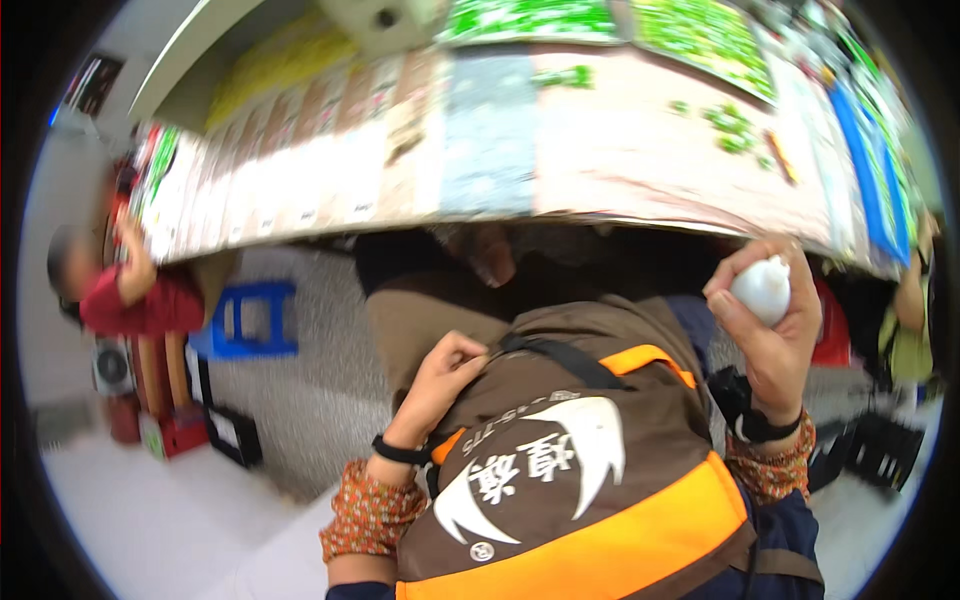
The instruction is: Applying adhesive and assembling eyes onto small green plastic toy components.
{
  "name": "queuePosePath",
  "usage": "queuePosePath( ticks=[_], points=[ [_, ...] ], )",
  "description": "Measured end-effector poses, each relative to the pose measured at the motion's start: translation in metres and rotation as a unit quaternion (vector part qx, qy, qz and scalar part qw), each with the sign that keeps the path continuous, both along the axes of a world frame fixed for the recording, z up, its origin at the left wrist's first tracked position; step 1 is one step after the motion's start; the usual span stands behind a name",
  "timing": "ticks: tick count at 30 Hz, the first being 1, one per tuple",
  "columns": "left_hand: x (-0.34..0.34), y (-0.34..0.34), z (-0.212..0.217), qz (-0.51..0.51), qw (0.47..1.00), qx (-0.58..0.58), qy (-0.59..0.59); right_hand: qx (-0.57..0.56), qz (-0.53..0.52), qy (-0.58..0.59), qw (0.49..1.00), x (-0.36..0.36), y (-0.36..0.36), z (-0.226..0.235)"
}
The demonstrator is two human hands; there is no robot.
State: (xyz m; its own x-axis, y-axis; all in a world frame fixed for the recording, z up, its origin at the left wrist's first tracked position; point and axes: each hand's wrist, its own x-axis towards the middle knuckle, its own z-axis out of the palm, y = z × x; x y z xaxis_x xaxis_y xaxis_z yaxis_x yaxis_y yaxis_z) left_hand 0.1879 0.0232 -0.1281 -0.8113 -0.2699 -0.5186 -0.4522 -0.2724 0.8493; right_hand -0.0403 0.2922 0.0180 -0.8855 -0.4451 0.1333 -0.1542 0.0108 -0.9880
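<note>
My right hand (775,335) is raised at the table's near edge, its fingers wrapped round a rounded white bottle (763,291) with a small tip at the top. Lower down, over my lap, my left hand (440,385) is closed, thumb against the curled fingers. It rests beside the black strap of my brown and orange apron (650,530). Whether anything is pinched in those fingers is hidden. Small green pieces (732,130) lie loose on the pink-covered tabletop (640,170) beyond the bottle.
Trays of green pieces (530,18) stand along the table's far side, with a box holding yellow pieces (280,70) at far left. An orange tool (782,157) lies near a blue strip (870,170). A person in red (145,295) sits left, near a blue stool (250,320).
</note>
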Motion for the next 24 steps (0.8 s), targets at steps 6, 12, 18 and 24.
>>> queuePosePath(
  ticks=[6,12,18,24],
  points=[
    [-0.015,0.002,0.005,-0.034,0.999,-0.004,-0.042,-0.047,-0.181,0.032,0.982,-0.016,0.093,0.005],
    [-0.039,-0.005,0.018,-0.007,0.999,-0.018,-0.037,-0.093,-0.314,0.039,0.944,-0.011,0.166,-0.017],
    [-0.052,-0.008,0.040,0.038,0.999,-0.024,-0.007,-0.114,-0.336,0.030,0.935,-0.024,0.173,-0.017],
    [-0.040,-0.022,0.036,0.095,0.995,0.013,0.003,-0.108,-0.260,0.061,0.958,-0.041,0.124,0.012]
  ],
)
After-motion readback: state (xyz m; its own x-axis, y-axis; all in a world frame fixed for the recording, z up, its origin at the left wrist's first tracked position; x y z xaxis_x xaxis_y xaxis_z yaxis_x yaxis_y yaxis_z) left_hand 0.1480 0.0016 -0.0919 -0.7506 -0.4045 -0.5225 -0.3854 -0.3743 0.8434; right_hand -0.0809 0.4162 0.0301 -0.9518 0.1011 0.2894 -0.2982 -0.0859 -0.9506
